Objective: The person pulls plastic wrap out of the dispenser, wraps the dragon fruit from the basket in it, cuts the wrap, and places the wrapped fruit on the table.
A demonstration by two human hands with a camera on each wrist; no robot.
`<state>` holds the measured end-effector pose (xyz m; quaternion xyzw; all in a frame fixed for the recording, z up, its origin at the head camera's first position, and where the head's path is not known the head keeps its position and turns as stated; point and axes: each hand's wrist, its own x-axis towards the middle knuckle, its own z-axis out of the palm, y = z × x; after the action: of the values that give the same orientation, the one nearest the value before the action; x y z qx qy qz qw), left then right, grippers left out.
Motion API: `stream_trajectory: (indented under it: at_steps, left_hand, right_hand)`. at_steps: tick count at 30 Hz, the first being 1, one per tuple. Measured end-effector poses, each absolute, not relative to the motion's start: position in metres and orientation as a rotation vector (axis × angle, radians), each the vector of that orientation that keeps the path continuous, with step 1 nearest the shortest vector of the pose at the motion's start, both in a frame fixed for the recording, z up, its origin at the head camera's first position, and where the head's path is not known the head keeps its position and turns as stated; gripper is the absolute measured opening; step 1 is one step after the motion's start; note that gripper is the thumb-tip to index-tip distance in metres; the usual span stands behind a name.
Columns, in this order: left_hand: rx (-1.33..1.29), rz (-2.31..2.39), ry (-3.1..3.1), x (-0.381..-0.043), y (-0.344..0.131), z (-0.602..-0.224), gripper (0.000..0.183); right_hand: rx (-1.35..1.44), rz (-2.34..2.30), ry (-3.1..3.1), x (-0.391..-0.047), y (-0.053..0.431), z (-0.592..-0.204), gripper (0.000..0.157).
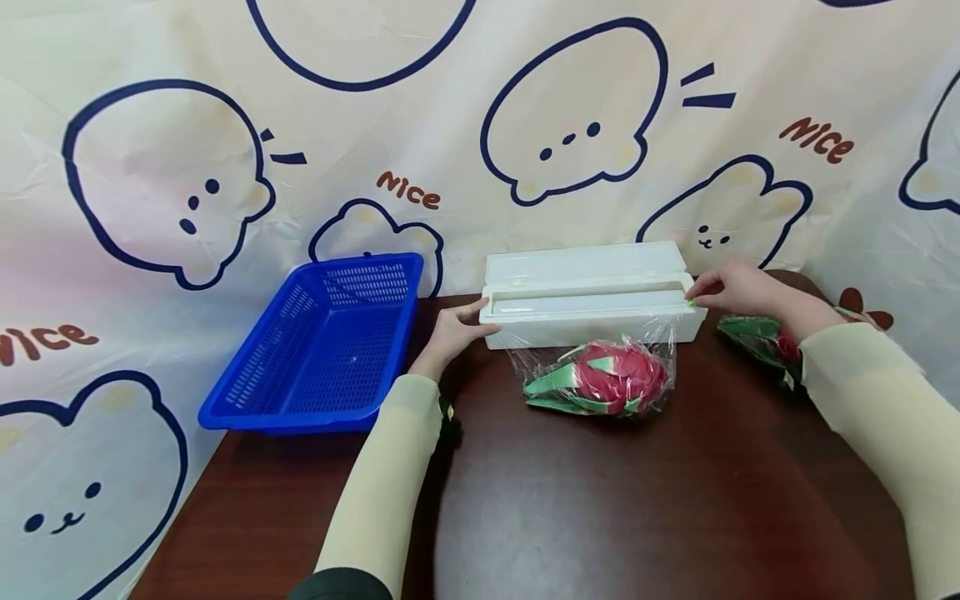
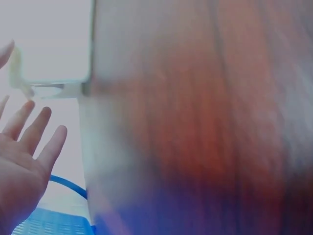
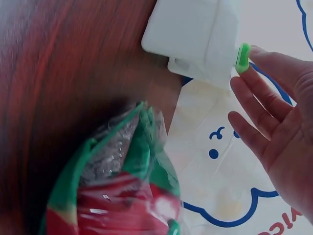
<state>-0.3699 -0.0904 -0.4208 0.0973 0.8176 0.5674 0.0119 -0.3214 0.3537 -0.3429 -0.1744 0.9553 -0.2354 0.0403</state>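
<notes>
A white cling film dispenser lies at the back of the table, its long lid raised. My left hand holds its left end between thumb and finger, while the other fingers spread out in the left wrist view. At the far right end, my right hand pinches a small green slider between thumb and index finger. Clear film hangs from the dispenser's front over a red and green, dragon-fruit-like item lying before it.
On the left stands a blue plastic basket with slotted walls. A second red and green item in clear wrap lies on the right, partly hidden by my right forearm. A printed cloth hangs behind the brown table.
</notes>
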Motion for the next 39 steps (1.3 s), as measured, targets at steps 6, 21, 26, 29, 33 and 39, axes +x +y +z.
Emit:
stream_trajectory:
  at_steps: [6, 21, 26, 29, 33, 39]
  left_hand:
    - [0.274, 1.789, 2.448, -0.371, -0.09, -0.415, 0.066]
    - [0.522, 1.898, 2.627, -0.369, -0.084, -0.412, 0.034]
    - [0.587, 1.695, 2.767, -0.367, -0.082, -0.412, 0.033]
    - [0.607, 1.593, 2.808, -0.367, -0.082, -0.414, 0.034]
    - [0.66, 1.564, 2.837, -0.366, -0.082, -0.417, 0.023]
    - [0.731, 1.608, 2.848, -0.364, -0.082, -0.419, 0.012]
  right_hand:
    - [-0.527, -0.747, 3.004, -0.316, 0.347, -0.346, 0.024]
    - [-0.368, -0.869, 3.01, -0.307, 0.336, -0.356, 0.043]
    - [-0.312, -0.937, 3.019, -0.308, 0.333, -0.368, 0.043]
    - [-0.321, -0.954, 3.044, -0.308, 0.332, -0.376, 0.039]
    - [-0.327, -0.992, 3.089, -0.307, 0.328, -0.382, 0.026]
    - [-0.299, -1.066, 3.106, -0.303, 0.326, -0.384, 0.016]
